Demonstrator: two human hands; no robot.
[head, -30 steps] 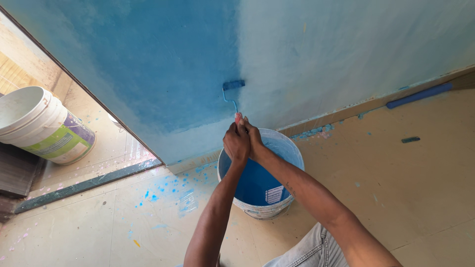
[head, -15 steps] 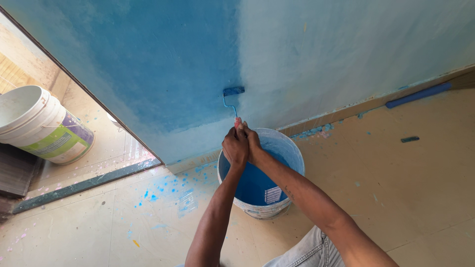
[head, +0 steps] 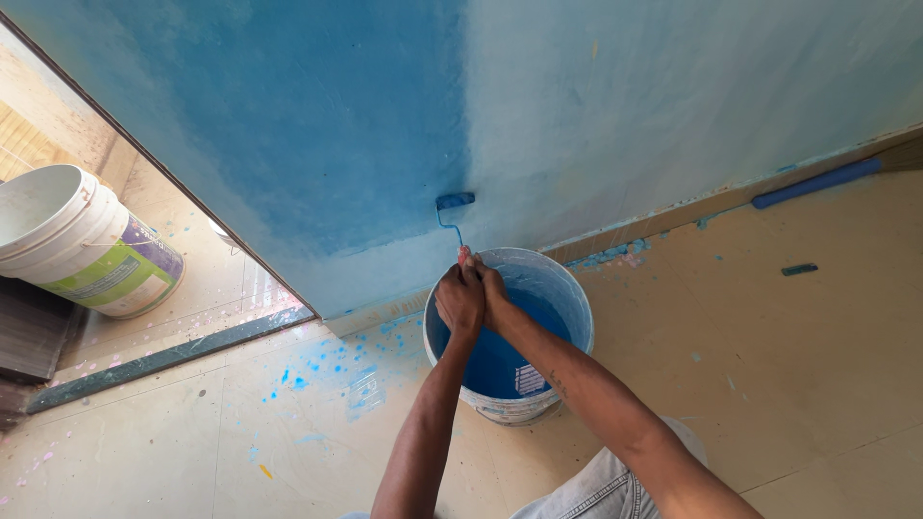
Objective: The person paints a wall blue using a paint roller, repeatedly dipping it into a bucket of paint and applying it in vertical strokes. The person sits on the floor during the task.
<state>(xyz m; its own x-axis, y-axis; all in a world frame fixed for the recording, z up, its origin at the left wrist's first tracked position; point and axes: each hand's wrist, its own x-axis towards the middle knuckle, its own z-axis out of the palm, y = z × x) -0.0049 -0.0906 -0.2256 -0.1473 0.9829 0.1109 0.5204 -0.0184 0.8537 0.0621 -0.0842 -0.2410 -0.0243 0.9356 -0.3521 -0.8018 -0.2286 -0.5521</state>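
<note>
Both my hands grip one small paint roller (head: 455, 203) by its handle, held out over a bucket. My left hand (head: 459, 300) wraps the handle from the left and my right hand (head: 494, 291) closes beside it. The roller's blue head presses on the wall (head: 336, 125) at the edge where dark blue paint meets the paler part. Below my hands stands a white bucket (head: 574, 288) holding blue paint.
A second white bucket (head: 82, 245) with a coloured label stands at the far left beyond a dark floor strip (head: 163, 356). A blue rod (head: 817, 183) lies along the skirting at the right. Blue paint spatter (head: 317, 370) marks the tiled floor; a small dark piece (head: 800, 270) lies at the right.
The roller head has slid down the wall toward the bucket, and my hands have come lower with it.
</note>
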